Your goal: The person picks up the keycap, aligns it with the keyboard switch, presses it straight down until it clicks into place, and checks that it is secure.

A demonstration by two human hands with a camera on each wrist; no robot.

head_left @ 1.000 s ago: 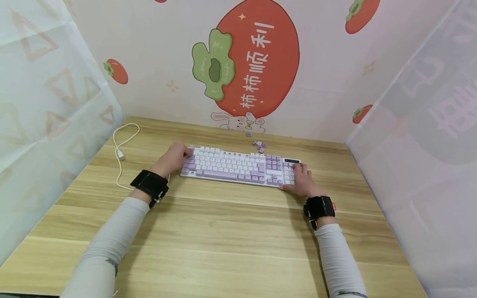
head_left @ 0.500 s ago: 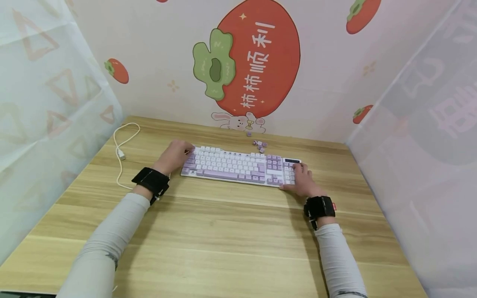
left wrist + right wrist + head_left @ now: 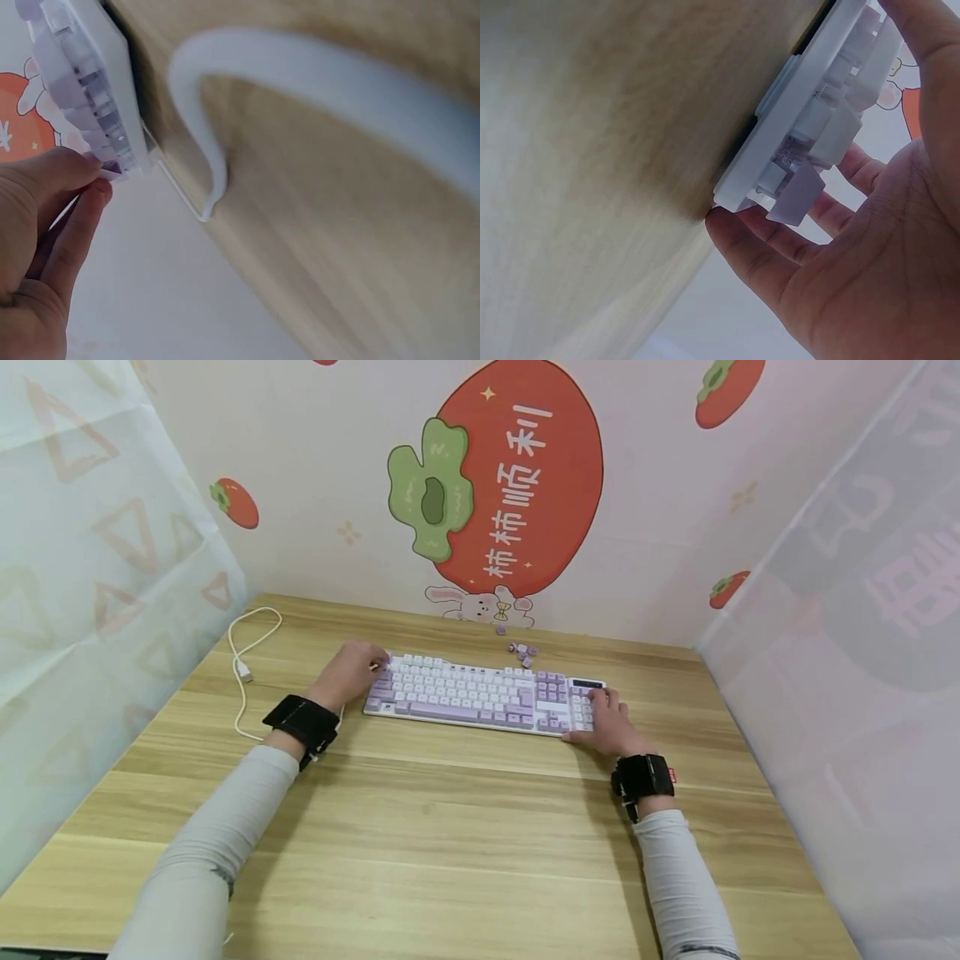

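Observation:
A white and purple keyboard lies on the wooden table, its long side roughly parallel to the back wall. At its far left corner, my left hand pinches a pale purple keycap between thumb and finger. In the left wrist view that keycap sits at the very end of the key row, partly hidden by the fingertips. My right hand grips the keyboard's right end, with fingers over the number pad and along the edge. Close up, a tilted purple keycap shows near the right palm.
Several loose purple and white keycaps lie behind the keyboard, one of them nearer the wall. A white cable with a USB plug loops at the left. Printed cloth walls enclose the table's back and sides.
My left hand has shifted slightly toward the keyboard's far left corner, its fingertips now covering more of the corner key. The right hand and the keyboard stay in place.

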